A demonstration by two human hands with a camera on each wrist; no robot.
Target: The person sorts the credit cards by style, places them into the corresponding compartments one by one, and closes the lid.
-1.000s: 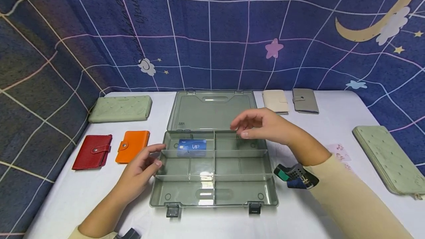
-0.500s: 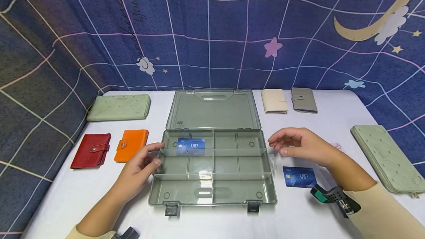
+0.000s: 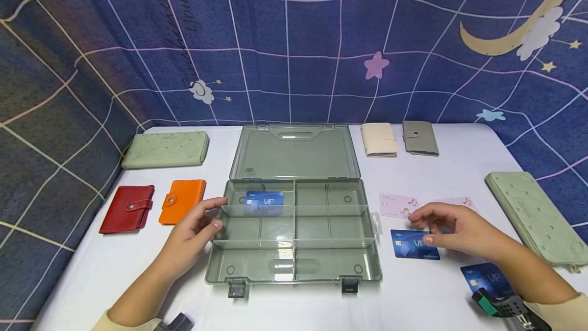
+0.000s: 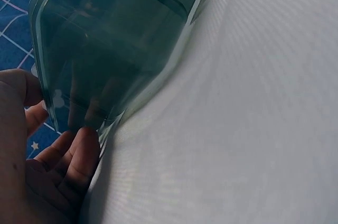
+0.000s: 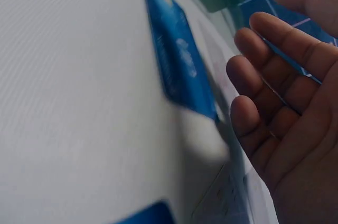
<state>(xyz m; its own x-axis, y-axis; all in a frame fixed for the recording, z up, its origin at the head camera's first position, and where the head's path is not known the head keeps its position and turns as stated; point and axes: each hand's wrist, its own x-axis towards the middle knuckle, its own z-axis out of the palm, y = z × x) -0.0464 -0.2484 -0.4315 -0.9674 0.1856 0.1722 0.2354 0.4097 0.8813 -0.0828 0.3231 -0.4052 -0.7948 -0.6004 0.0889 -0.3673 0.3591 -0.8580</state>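
A green translucent divided box (image 3: 295,285) stands with its lid (image 3: 295,160) folded back. One blue VIP card (image 3: 264,202) lies in its back left compartment. Beside the box's left wall is my left hand (image 3: 190,236), index finger and thumb at the edge; in the left wrist view its fingers touch the green plastic. My right hand (image 3: 464,229) hovers over a second blue VIP card (image 3: 409,245), fingers loosely bent, holding nothing. In the right wrist view that palm shows bare. Partly under the right forearm lies a third blue card (image 3: 482,276).
Pink cards (image 3: 392,205) lie right of the box. Around it are a red wallet (image 3: 126,208), an orange wallet (image 3: 182,201), a beige wallet (image 3: 379,139), a grey wallet (image 3: 420,138), and long green wallets at far left (image 3: 165,149) and right (image 3: 537,218). A patterned cloth hangs behind.
My right hand has moved from above the box's back right compartment rightward and toward me, over the loose cards, uncovering the blue and pink ones. My left hand stays at the box.
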